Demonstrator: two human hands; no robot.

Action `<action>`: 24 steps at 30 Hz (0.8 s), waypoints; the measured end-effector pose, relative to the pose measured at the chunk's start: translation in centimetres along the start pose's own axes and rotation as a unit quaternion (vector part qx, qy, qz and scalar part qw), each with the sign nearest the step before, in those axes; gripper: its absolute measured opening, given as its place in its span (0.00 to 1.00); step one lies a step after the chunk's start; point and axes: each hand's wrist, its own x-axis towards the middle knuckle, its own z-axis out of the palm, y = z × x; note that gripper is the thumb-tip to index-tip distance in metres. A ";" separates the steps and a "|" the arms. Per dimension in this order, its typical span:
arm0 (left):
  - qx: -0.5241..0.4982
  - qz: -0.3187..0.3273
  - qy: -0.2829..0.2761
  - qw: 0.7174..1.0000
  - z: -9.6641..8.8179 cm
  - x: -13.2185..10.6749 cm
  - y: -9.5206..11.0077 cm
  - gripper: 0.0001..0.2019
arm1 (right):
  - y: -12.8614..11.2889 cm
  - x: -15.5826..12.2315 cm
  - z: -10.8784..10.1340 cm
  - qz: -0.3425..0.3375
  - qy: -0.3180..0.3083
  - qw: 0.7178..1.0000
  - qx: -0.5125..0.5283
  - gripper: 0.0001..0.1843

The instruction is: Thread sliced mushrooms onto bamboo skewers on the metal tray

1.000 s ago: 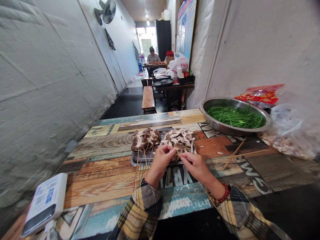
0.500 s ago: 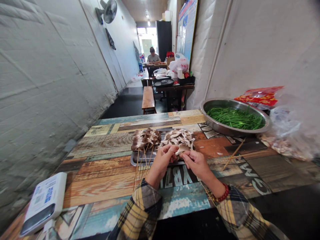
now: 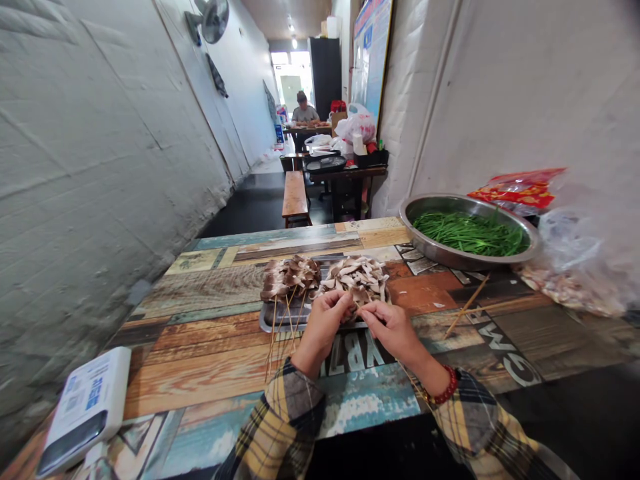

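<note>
We are sitting at a table with a painted wood pattern (image 3: 200, 373), and we are holding our left hand (image 3: 323, 331) and our right hand (image 3: 391, 331) close together above a metal tray (image 3: 273, 320). The fingertips of both hands are meeting and seem to be pinching something small, but the fingers are hiding it, so we cannot tell what it is or how tightly they are holding it. A red bead bracelet (image 3: 445, 388) is sitting on our right wrist.

The tray is lying on the table, right in front of our hands. On its left side, a bunch of brown and white mushroom strips (image 3: 289, 279) is sitting on thin bamboo sticks (image 3: 273, 340), and the stick ends are pointing toward us past the tray's edge. That part is looking done. Just beside it, a heap of loose mushroom strips (image 3: 356, 279) is lying on the tray with no sticks showing, so a lot is looking left. Our hands are nearest to this heap.

Two loose sticks (image 3: 465, 313) are lying on the table to the right. Past them, a steel bowl (image 3: 440, 252) is holding long green chives (image 3: 470, 233).
</note>
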 end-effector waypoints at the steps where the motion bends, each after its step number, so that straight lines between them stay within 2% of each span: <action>1: -0.001 -0.001 -0.003 1.000 0.0 0.0 0.0 0.17 | 0.0 0.0 0.0 -0.009 0.005 1.000 -0.007 0.13; 5: 0.000 -0.004 -0.019 1.000 0.1 -0.1 0.2 0.18 | -0.1 -0.1 -0.1 -0.042 0.021 0.998 -0.035 0.13; 9: 0.018 0.009 -0.038 0.999 0.6 -0.3 0.3 0.18 | -0.3 0.0 -0.1 -0.042 0.036 0.997 -0.059 0.17; 13: 0.051 0.025 -0.039 0.998 0.7 -0.4 0.6 0.16 | -0.4 0.2 -0.5 -0.029 0.042 0.999 -0.019 0.15; 15: 0.068 0.038 -0.012 0.997 0.2 -0.3 0.8 0.15 | 0.0 0.3 -1.1 -0.002 0.059 0.998 0.029 0.14; 17: 0.101 0.066 0.046 0.992 -0.6 0.0 0.8 0.14 | 0.6 0.4 -1.8 0.028 0.097 0.992 0.082 0.14; 20: 0.203 0.125 0.096 0.966 -1.7 0.5 0.4 0.11 | 1.6 0.5 -2.8 0.044 0.148 0.980 0.127 0.16; 24: 0.376 0.210 0.068 0.900 -1.8 0.8 -0.1 0.08 | 2.1 0.6 -3.3 0.058 0.157 0.975 0.143 0.17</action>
